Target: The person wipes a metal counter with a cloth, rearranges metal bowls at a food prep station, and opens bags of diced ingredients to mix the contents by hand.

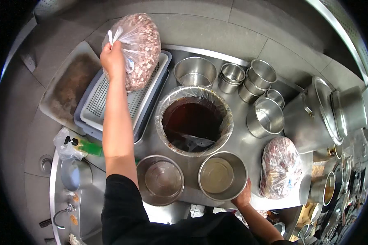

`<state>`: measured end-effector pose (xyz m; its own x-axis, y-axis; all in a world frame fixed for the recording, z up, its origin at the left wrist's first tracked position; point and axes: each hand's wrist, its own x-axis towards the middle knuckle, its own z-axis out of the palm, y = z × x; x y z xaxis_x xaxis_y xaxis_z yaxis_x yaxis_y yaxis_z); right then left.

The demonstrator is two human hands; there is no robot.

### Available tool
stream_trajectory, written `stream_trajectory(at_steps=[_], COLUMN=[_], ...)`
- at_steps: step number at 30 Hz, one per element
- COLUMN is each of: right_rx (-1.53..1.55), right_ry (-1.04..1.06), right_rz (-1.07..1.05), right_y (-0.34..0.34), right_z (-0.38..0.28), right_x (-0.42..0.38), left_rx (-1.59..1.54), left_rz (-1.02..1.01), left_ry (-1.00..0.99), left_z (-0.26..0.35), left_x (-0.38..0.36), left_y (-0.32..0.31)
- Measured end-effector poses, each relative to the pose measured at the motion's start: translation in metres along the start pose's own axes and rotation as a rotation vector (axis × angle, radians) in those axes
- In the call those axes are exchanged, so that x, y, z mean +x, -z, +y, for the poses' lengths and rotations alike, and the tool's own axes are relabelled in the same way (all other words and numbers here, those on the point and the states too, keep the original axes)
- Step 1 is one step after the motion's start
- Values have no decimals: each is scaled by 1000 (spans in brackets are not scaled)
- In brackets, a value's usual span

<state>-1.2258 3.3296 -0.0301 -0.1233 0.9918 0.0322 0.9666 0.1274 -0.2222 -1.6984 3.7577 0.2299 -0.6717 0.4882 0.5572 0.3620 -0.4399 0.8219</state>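
My left hand [113, 59] grips the gathered neck of a clear plastic bag [141, 49] full of pinkish pieces, over a white perforated basket [95, 104]. My right hand [244, 196] is at the lower right side of a steel pot [222, 176] with a little pale liquid in it; its fingers are partly hidden, so its hold is unclear. Between my arms stands a large plastic-lined container [229, 118] of dark brown liquid. A second steel pot [160, 180] stands left of the first. Another filled plastic bag [280, 167] lies to the right.
Several steel pots [265, 117] stand at the back right, beside a large lidded stockpot [308, 118]. A stained grey tray [69, 87] is at the left. The sink [92, 208], its faucet [61, 212] and a green bottle [90, 148] are at the lower left.
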Motion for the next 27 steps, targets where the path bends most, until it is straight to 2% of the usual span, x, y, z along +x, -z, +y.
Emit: stream_trajectory(at_steps=[2,4,5,7,8,9,10,11,13,14,15,17,18,20,24,26,27], right_rx=[47,10,-32,49,67,82,95,113,168,222,228,651,656,787,803,1118,1122], right_ry=[45,27,8,-24,5,45,45,60,47,58,54,-83,-80,-219,-149,-149,-150], right_rz=[64,47,23,97,150,209,244,278,332,385,391,448,451,542,492,391,381], right_y=[2,1,1,13,13,12,13,13,7,6,7,11,17,32,50,40,39], right_z=[1,0,1,-5,-2,2,3,2,4,7,12,22,31,54,103,133,148], right_x=[1,0,-4,-9,-12,-12,-12,-13,-18,-20,-24,-35,-42,-59,-74,-77,-85], left_rx=[32,-71,-8,72,-17,42,-1,82,39,38,21,-4,-14,-165,-206,-187,-176], left_rz=[-80,-132,-154,-262,-316,-380,-376,-376,-596,-603,-646,-742,-790,-891,-1060,-1139,-1182], left_ry=[-66,-45,-45,-25,12,68,57,54,150,144,149,191,227,241,471,484,445], left_z=[29,67,95,108,96,94,121,131,135,143,176,212,219,244,289,292,294], left_x=[-5,-26,-45,-58,-58,-62,-92,-111,-142,-164,-206,-266,-291,-342,-433,-470,-487], left_y=[28,63,84,128,153,178,187,204,237,247,246,250,252,243,214,200,192])
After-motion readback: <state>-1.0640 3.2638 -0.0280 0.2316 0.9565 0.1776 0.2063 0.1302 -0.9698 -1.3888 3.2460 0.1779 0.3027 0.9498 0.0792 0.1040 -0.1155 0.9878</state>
